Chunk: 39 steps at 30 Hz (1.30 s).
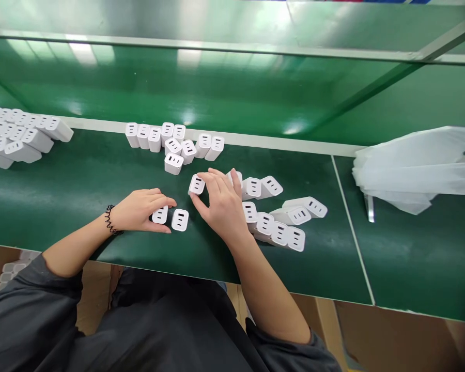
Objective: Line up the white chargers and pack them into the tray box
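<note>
My left hand (141, 210) rests on the green belt with fingers curled round a white charger block (160, 214); a second white block (180, 219) stands right beside it. A coiled black band (110, 220) sits on that wrist. My right hand (220, 201) pinches another white charger block (197, 184) between thumb and fingers, lifting it just above the belt. Right of this hand lies a loose cluster of several white blocks (282, 217), partly hidden by the hand.
A group of white blocks (174, 142) stands behind my hands near the belt's white strip (279, 142). A bigger heap of blocks (19, 134) lies far left. A stack of clear plastic bags (414, 170) sits at right. The green belt (81, 191) edge is near my lap.
</note>
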Tool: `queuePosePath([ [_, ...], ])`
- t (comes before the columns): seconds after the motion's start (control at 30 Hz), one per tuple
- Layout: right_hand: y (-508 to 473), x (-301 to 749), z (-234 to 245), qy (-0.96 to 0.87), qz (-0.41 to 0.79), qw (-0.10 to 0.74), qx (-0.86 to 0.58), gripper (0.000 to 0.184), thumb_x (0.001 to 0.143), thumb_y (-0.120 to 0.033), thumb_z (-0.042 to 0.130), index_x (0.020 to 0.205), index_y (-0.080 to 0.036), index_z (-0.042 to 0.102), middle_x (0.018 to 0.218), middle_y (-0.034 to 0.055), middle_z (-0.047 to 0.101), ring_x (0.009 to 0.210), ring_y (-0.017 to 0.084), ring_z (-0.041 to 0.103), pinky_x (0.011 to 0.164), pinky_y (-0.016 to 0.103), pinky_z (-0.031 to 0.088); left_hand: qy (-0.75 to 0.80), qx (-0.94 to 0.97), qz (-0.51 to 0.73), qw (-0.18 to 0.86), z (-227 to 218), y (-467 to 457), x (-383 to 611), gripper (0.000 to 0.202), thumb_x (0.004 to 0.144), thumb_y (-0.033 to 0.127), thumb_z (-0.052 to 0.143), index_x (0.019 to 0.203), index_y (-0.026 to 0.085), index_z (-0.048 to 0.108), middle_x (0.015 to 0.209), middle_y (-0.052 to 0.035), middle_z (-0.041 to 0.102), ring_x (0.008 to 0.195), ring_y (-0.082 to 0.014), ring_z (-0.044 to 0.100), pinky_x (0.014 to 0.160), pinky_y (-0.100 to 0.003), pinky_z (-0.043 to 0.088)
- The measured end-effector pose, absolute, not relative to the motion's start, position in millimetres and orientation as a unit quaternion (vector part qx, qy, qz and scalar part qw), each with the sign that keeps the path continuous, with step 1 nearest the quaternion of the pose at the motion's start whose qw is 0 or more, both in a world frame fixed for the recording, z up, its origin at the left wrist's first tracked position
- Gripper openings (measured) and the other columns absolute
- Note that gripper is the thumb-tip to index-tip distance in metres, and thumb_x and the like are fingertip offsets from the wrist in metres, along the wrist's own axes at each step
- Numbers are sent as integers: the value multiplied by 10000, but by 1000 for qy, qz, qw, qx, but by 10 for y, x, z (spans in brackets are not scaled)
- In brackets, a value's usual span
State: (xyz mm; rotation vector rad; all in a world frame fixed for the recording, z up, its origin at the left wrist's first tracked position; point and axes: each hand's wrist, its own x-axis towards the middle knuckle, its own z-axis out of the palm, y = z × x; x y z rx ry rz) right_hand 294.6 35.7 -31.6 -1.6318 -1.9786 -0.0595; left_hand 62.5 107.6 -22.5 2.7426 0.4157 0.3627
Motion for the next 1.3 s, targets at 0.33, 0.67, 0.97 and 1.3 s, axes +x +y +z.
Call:
queuePosePath([
  [0.33, 314, 2911, -213, -752, -86, 291, -585, 303, 918, -201, 570, 1216, -147, 584, 1082, 102, 691, 1047, 253, 631, 1097, 474, 348, 145, 966, 137, 164, -222, 1072, 625, 503, 877, 593, 610, 1117, 152, 579, 891, -44, 682, 759, -149, 610, 648, -251, 456],
  [0.67, 284, 3012, -213, -735, -74, 212, -640, 320, 939, -232, 509, 1234, -162, 610, 1100, 113, 693, 1131, 294, 591, 1096, 529, 322, 156, 964, 111, 183, -219, 1088, 599, 597, 854, 636, 611, 1198, 154, 540, 1027, -70, 697, 853, -171, 639, 703, -269, 476],
  [0.97, 238, 3073, -34, -735, -13, 295, -610, 325, 941, -255, 538, 1258, -198, 579, 1274, 127, 651, 1210, 308, 575, 1023, 502, 438, 162, 965, 99, 180, -198, 1138, 544, 622, 823, 668, 623, 1161, 151, 547, 1007, -74, 689, 864, -185, 641, 698, -280, 464],
  [1.3, 174, 2891, -101, -850, 181, 165, -466, 421, 859, -383, 707, 1174, -159, 542, 1058, 89, 703, 892, 252, 664, 741, 399, 539, 145, 966, 137, 167, -224, 1113, 578, 440, 899, 585, 582, 1056, 174, 593, 949, -43, 706, 767, -148, 609, 670, -269, 444],
])
